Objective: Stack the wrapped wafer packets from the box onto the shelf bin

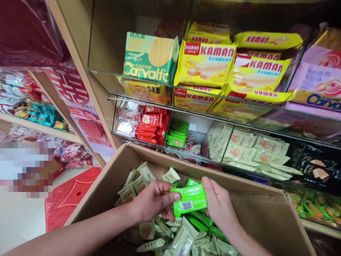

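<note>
Between my two hands is a bright green snack packet [190,198] with a barcode facing up; whether others are stacked beneath it I cannot tell. My left hand [156,201] pinches its left end, thumb on top. My right hand [218,199] grips the right end, its fingers hidden underneath. Both hands are over a large open cardboard box [258,208]. Inside the box, below my hands, lie many loose cream-coloured snack packets [183,236] and a few more green packets [198,224].
Behind the box, clear-fronted shelves hold yellow Kaman wafer packs [204,65], a green Carvalfo pack [149,58], red packets [150,124], green packets [178,133] and cream packets [242,145]. A red plastic stool [71,197] stands left of the box. Beyond it is a blurred patch.
</note>
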Demonstrator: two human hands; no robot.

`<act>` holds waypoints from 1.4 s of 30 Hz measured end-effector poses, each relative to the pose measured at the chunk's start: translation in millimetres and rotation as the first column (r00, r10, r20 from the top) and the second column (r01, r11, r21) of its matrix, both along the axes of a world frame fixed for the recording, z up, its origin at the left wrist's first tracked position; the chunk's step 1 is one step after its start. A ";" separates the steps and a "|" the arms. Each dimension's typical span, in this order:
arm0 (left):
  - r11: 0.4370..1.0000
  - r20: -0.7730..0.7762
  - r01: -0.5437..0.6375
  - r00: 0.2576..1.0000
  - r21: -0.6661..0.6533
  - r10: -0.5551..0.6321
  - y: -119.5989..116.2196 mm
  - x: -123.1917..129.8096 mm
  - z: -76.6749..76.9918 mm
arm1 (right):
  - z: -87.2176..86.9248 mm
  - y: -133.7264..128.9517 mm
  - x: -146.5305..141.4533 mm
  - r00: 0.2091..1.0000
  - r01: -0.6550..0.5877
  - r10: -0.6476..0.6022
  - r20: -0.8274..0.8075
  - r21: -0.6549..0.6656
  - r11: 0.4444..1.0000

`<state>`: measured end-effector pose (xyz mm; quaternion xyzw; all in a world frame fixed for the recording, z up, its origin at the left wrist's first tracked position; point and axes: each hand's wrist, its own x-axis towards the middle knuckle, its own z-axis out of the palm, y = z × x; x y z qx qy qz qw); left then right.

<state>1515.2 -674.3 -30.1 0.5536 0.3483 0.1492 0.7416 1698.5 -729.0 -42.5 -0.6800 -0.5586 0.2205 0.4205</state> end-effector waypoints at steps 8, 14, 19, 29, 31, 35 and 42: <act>0.791 0.223 0.097 0.974 -0.604 0.051 -3.9 -1.7 22.6 | 25.5 -6.2 0.2 0.723 -0.535 0.067 0.687 0.495 0.685; 0.837 0.261 -0.165 0.903 -0.522 0.340 -6.9 -4.3 19.5 | 20.0 -21.4 -7.9 0.776 -0.561 0.354 0.522 0.316 0.765; 0.883 0.392 -0.150 0.853 -0.446 0.343 -9.1 -1.8 17.6 | 8.4 -14.4 -12.0 0.961 -0.249 0.252 -0.111 0.041 0.968; 0.926 0.381 -0.158 0.878 -0.342 0.290 -8.5 -4.9 17.6 | 34.2 -3.9 0.4 0.924 -0.300 0.221 -0.311 -0.234 0.925; 0.939 0.355 -0.162 0.895 -0.305 0.269 -7.9 -5.5 17.5 | 49.4 12.7 17.4 0.978 -0.161 0.142 -0.153 -0.126 0.979; 0.967 0.203 -0.118 0.965 -0.226 0.165 -9.2 -3.8 11.2 | 64.1 74.9 39.0 0.973 -0.038 0.026 0.229 0.049 0.998; 0.991 -0.018 0.007 1.000 -0.137 -0.009 -18.9 -3.4 -5.9 | 41.6 161.5 9.6 0.775 -0.179 0.230 0.589 -0.145 0.973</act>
